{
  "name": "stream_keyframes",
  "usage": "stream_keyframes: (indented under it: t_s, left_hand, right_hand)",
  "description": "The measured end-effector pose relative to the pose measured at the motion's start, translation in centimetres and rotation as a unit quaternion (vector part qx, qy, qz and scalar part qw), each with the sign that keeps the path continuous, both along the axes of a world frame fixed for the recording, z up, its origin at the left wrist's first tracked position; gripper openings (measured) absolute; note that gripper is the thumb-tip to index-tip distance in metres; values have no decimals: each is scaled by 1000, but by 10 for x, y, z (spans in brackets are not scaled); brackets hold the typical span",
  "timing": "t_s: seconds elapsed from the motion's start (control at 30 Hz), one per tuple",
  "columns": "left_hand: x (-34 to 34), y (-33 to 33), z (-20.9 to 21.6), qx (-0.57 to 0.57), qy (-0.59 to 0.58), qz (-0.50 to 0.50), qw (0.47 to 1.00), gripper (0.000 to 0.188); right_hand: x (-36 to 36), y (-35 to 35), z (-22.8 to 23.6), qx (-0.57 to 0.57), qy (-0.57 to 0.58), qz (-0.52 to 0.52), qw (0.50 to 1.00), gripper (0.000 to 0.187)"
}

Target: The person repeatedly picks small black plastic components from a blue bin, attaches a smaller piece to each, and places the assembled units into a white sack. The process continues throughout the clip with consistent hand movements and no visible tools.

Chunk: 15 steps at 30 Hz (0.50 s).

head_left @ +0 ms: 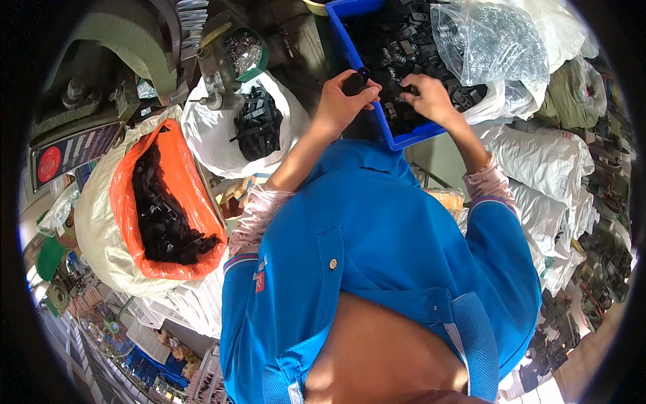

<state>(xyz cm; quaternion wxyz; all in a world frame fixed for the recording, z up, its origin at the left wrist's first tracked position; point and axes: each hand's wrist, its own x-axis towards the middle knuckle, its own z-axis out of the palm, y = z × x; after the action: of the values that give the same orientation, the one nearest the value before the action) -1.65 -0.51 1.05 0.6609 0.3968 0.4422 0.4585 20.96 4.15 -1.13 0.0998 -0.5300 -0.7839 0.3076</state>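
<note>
My left hand (334,108) is closed round a dark, rounded black part (354,82), just outside the near left wall of a blue plastic bin (347,44). Small black parts (406,50) fill the bin, some with shiny metal pieces among them. Over these parts, inside the bin, my right hand (432,101) has its thumb and fingers curled together. Whatever lies between those fingertips is too small and dark to make out. A clear plastic bag of metal coil springs (490,42) rests across the bin's right side.
At left, a white bag (202,138) holds black parts, beside a larger sack with an orange liner (124,209) full of black pieces. A green tub (259,67) of small metal bits stands behind. Machinery (128,40) rises far left; white sacks (538,158) are stacked right.
</note>
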Motion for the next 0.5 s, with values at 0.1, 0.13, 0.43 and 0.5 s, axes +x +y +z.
stream_keyframes:
  t_s: [0.1,0.13,0.43,0.5]
  left_hand:
    - [-3,-1,2,-23,9,-8,1000,15]
    - [-5,-1,0,-22,10,-6,1000,16]
    - [18,8,-9,46,5,-38,998,25]
    - [22,10,-8,60,21,-49,997,24]
  right_hand:
    - [1,2,-19,14,-149,60,987,17]
    - [0,0,-12,17,-141,56,988,17]
    - [-3,-3,39,-247,289,-88,921,19]
    - [-8,-7,50,-272,337,-86,897,19]
